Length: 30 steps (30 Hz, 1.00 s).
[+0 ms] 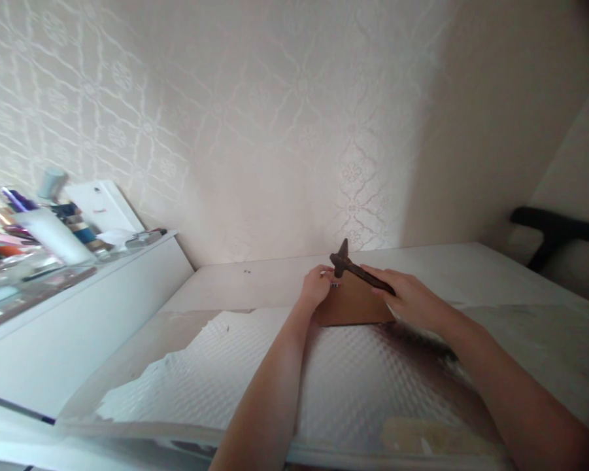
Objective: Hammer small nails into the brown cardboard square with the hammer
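A dark, rusty-looking hammer is gripped by its handle in my right hand. Its head is raised above a brown flat board, which lies on the work surface. At the board's left side, my left hand has its fingers drawn together. Something small shows at those fingertips, too small to name. The hammer head hangs just right of my left fingers, apart from them.
Quilted silvery sheeting with a ragged edge covers part of the white surface. At left, a white cabinet carries a clutter of bottles and tubes. A black T-shaped object stands at right. Patterned wallpaper rises behind.
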Each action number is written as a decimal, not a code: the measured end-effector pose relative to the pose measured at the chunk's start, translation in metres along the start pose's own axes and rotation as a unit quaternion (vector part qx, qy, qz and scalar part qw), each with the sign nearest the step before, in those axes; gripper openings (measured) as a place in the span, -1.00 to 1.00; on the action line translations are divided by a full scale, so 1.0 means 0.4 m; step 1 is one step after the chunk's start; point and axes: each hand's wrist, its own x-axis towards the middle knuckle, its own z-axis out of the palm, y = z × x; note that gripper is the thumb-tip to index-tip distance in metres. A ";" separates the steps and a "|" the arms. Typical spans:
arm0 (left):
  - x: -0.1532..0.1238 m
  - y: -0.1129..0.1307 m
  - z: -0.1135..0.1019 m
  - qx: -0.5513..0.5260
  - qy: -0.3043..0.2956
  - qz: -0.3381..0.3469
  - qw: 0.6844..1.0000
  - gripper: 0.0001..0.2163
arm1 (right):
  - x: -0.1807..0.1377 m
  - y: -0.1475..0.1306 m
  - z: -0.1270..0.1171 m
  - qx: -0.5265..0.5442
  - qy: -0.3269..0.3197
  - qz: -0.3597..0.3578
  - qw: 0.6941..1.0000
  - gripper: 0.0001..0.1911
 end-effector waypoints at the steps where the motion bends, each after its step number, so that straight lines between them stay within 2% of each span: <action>1: 0.000 0.001 0.000 -0.004 -0.003 -0.002 1.000 -0.77 | 0.001 0.001 -0.001 0.000 0.005 -0.002 1.000 -0.43; 7: -0.003 0.004 -0.004 0.011 -0.015 -0.018 1.000 -0.76 | 0.000 0.013 -0.003 -0.009 0.007 -0.002 1.000 -0.45; 13: -0.005 -0.005 -0.004 0.045 -0.041 0.027 0.998 -0.68 | -0.002 0.018 -0.003 -0.006 0.013 0.007 1.000 -0.44; 30: -0.011 0.001 -0.004 0.067 -0.039 0.041 0.996 -0.72 | -0.002 0.003 0.000 -0.007 -0.024 0.000 1.000 -0.44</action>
